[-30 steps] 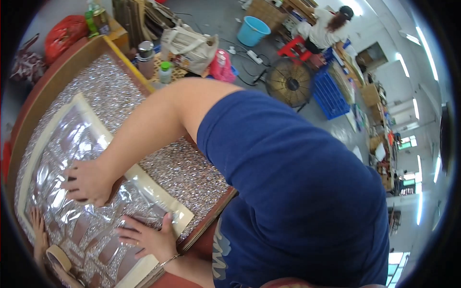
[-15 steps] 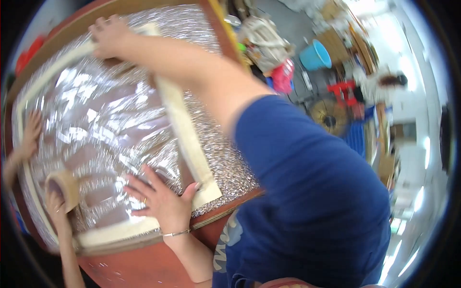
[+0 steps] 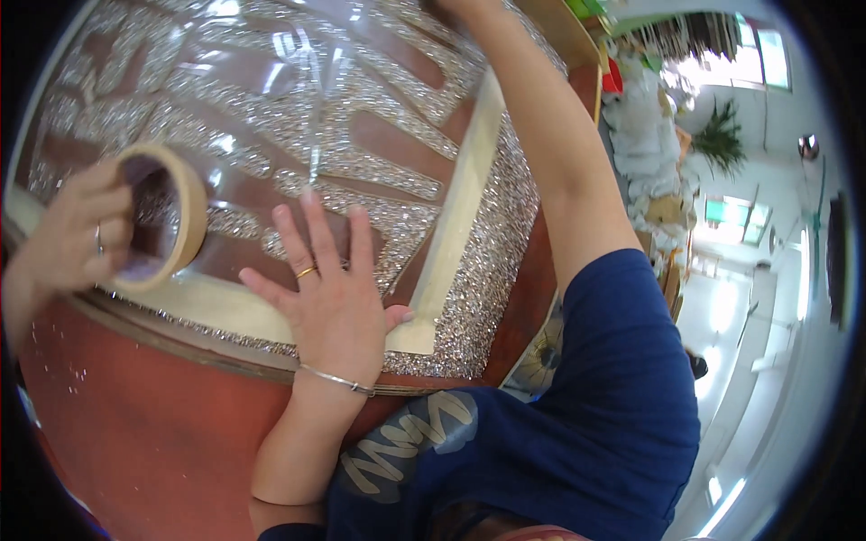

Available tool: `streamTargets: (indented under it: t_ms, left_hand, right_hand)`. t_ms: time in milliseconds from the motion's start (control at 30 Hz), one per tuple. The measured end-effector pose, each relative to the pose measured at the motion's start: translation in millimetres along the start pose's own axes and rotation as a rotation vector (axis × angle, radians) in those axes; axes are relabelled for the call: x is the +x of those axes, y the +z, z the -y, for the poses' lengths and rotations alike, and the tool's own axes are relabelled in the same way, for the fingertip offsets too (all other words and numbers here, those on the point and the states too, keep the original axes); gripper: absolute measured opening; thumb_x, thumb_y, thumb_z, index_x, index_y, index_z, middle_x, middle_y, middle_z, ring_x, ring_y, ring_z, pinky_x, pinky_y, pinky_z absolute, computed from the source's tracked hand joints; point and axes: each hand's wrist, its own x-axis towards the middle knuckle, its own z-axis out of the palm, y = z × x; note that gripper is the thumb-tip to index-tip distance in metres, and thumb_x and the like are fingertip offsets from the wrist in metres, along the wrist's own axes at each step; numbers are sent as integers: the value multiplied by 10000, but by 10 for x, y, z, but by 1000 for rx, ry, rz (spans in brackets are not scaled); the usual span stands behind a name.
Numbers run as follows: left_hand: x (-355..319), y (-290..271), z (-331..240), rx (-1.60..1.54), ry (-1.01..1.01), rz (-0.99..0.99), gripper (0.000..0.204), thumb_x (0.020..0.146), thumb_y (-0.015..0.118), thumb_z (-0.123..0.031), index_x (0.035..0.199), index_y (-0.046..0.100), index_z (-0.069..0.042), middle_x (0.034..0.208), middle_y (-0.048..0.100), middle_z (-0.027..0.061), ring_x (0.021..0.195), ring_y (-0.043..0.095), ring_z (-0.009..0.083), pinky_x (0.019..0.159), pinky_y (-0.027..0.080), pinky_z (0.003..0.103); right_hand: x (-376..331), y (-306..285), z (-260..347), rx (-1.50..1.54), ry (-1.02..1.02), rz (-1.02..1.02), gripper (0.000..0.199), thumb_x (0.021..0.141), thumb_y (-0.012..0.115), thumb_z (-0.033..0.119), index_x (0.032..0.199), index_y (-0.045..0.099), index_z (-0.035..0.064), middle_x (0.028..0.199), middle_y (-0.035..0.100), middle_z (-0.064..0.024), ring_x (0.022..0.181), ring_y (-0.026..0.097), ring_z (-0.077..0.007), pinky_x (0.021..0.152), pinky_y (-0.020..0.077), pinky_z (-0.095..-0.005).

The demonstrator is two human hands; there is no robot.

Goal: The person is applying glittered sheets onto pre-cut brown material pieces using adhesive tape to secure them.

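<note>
My left hand (image 3: 338,302), with a ring and a thin bracelet, lies spread flat on the clear plastic film (image 3: 271,59) close to the near corner. Its thumb rests on a cream masking tape strip (image 3: 462,203) at the sheet's right edge. Under the film is a glittery silver-brown panel (image 3: 492,261) with brown elongated shapes. My right forearm (image 3: 550,117) stretches to the far side; my right hand (image 3: 465,4) is mostly cut off by the top edge, its fingers hidden. A co-worker's hand (image 3: 77,234) holds a roll of masking tape (image 3: 191,225) at the left.
The panel sits inside a wooden frame edge (image 3: 198,347) on a reddish-brown table (image 3: 162,424). At the right are a fan (image 3: 541,352), white bundles (image 3: 636,135) and a potted plant (image 3: 719,138) in the background.
The view has swung closer to the near corner. My left hand stays flat there, while my right hand has passed mostly out of view. The co-worker's hand has lifted the tape roll.
</note>
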Motion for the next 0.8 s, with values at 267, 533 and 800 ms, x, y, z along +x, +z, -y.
streamTargets:
  t_ms: [267, 533, 800]
  left_hand:
    - [-15, 79, 94, -91, 0, -80, 1007, 585, 789, -459, 1433, 324, -179, 1534, 55, 204, 1412, 4, 418, 948, 74, 785]
    - [-39, 178, 53, 19, -25, -195, 554, 856, 536, -293, 1391, 411, -225, 1533, 151, 147, 1415, 68, 386, 978, 101, 761]
    - [-68, 276, 86, 64, -41, -207, 933, 601, 777, -471, 1400, 380, -199, 1523, 129, 182, 1410, 50, 401, 951, 154, 773]
  right_hand:
    - [-543, 65, 438, -95, -386, -195, 615, 726, 671, 392, 1227, 538, 61, 1230, 557, -152, 1073, 547, -352, 878, 472, -417]
    - [23, 168, -92, -42, -429, -123, 719, 759, 678, 391, 1336, 438, 35, 1353, 450, -227, 1180, 464, -409, 973, 411, -434]
    - [-184, 166, 433, 130, -441, -14, 670, 771, 686, 344, 1283, 472, -31, 1315, 481, -242, 1132, 513, -410, 971, 406, -457]
